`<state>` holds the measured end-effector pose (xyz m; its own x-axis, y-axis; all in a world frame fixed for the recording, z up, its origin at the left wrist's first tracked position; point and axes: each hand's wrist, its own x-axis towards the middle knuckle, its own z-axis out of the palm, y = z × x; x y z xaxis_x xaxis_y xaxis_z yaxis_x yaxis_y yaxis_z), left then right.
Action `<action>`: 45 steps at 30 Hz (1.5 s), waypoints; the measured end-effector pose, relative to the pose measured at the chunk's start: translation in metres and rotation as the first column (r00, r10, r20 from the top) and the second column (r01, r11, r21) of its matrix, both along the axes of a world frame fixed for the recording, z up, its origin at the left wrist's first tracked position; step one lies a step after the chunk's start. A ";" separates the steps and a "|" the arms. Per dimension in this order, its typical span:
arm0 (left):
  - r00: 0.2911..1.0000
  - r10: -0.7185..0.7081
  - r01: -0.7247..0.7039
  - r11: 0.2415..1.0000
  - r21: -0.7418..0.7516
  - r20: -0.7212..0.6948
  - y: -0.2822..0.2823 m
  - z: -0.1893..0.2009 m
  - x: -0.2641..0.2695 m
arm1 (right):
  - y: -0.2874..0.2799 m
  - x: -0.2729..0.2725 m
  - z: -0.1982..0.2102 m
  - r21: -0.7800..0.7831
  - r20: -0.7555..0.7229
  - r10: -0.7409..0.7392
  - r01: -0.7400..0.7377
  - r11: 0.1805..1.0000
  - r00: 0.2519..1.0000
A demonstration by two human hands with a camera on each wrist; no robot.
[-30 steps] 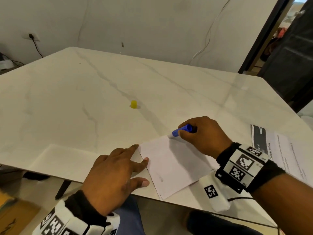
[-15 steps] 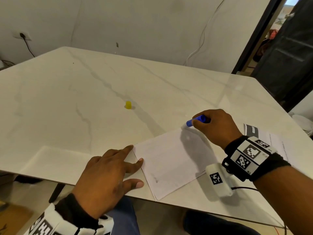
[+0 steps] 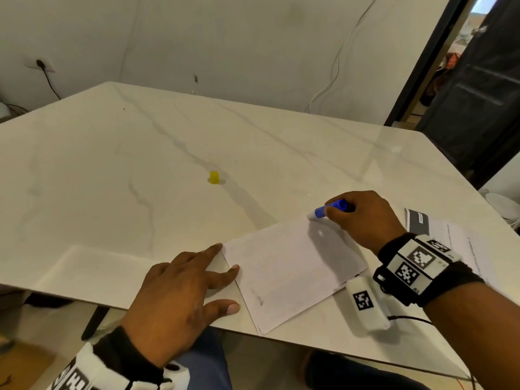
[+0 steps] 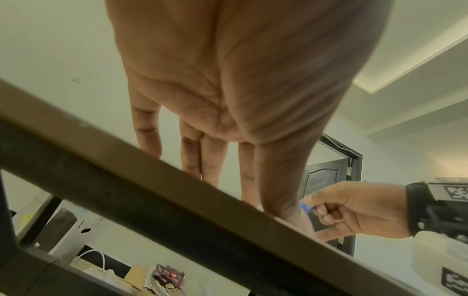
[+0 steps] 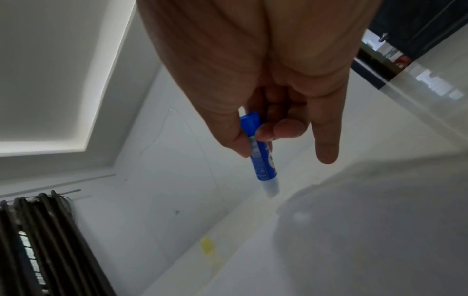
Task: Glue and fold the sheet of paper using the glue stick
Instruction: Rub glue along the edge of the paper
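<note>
A white sheet of paper [image 3: 289,268] lies near the front edge of the marble table [image 3: 140,170]. My right hand [image 3: 363,218] grips a blue glue stick [image 3: 327,211], uncapped, its pale tip at the sheet's far right corner. The right wrist view shows the glue stick [image 5: 258,152] pinched between thumb and fingers, tip pointing down at the table. My left hand [image 3: 194,280] lies flat with straight fingers, fingertips touching the sheet's left edge. In the left wrist view the left hand [image 4: 228,120] reaches over the table's edge [image 4: 177,196].
A small yellow cap [image 3: 214,177] stands upright mid-table, also in the right wrist view as the cap [image 5: 208,245]. A printed sheet [image 3: 439,235] lies to the right behind my right wrist. A dark door [image 3: 478,80] stands at the back right.
My right hand has carried the glue stick along the sheet's far edge from its left part to the far right corner. The left hand stays on the left edge.
</note>
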<state>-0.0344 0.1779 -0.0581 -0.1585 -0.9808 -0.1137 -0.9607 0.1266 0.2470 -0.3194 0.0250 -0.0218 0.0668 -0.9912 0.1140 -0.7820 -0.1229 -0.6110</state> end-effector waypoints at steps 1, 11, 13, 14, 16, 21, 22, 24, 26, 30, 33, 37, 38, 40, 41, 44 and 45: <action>1.000 0.009 -0.010 1.000 -0.004 -0.017 0.000 -0.002 0.001 | 0.002 0.001 0.002 -0.005 0.049 -0.010 0.010 1.000 0.999; 0.949 0.134 -0.136 0.991 0.014 -0.286 -0.001 -0.011 0.004 | 0.056 0.065 -0.018 0.237 0.503 0.150 -0.303 0.923 0.851; 0.953 0.110 -0.112 0.994 0.009 -0.281 -0.001 -0.013 0.006 | 0.056 0.065 -0.021 0.222 0.499 0.147 -0.290 0.931 0.854; 0.955 0.099 -0.102 0.995 0.006 -0.279 -0.001 -0.014 0.007 | 0.055 0.065 -0.022 0.222 0.506 0.141 -0.286 0.932 0.851; 0.958 0.091 -0.093 0.996 0.007 -0.270 -0.001 -0.015 0.008 | 0.055 0.066 -0.020 0.204 0.500 0.163 -0.298 0.933 0.851; 0.972 0.097 -0.095 0.995 0.018 -0.212 -0.004 -0.008 0.007 | 0.055 0.075 -0.010 0.126 0.339 0.286 -0.345 0.930 0.896; 0.980 0.085 -0.084 0.996 0.011 -0.180 -0.006 -0.004 0.006 | 0.055 0.078 -0.008 0.111 0.284 0.300 -0.342 0.933 0.911; 0.995 0.055 -0.054 0.998 0.017 -0.089 -0.010 0.002 0.006 | 0.055 0.083 -0.005 0.083 0.188 0.314 -0.333 0.939 0.931; 0.999 0.038 -0.036 0.999 0.039 -0.036 -0.013 0.007 0.005 | 0.054 0.087 -0.004 0.067 0.125 0.322 -0.332 0.941 0.938; 0.999 0.033 -0.032 0.997 0.064 -0.027 -0.014 0.011 0.005 | 0.053 0.095 -0.003 0.052 0.049 0.351 -0.354 0.934 0.935; 0.999 0.029 -0.028 0.998 0.062 -0.014 -0.014 0.011 0.005 | 0.053 0.101 -0.003 0.055 0.019 0.380 -0.380 0.923 0.925; 0.999 0.030 -0.032 0.996 0.081 0.016 -0.014 0.012 0.003 | 0.056 0.099 -0.004 0.065 -0.035 0.392 -0.389 0.919 0.919; 0.999 0.031 -0.034 0.995 0.090 0.031 -0.014 0.013 0.003 | 0.058 0.097 -0.003 0.069 -0.047 0.394 -0.390 0.918 0.918; 0.998 0.032 -0.037 0.993 0.109 0.052 -0.014 0.015 0.001 | 0.064 0.093 -0.003 0.077 -0.070 0.402 -0.397 0.914 0.913; 0.998 0.030 -0.037 0.993 0.114 0.057 -0.015 0.015 0.001 | 0.068 0.090 -0.002 0.080 -0.079 0.410 -0.404 0.911 0.909; 0.998 0.027 -0.034 0.994 0.109 0.065 -0.015 0.014 0.000 | 0.081 0.079 -0.001 0.088 -0.074 0.438 -0.431 0.898 0.896; 0.998 0.027 -0.034 0.994 0.104 0.064 -0.016 0.013 0.001 | 0.086 0.074 -0.001 0.094 -0.065 0.443 -0.436 0.895 0.894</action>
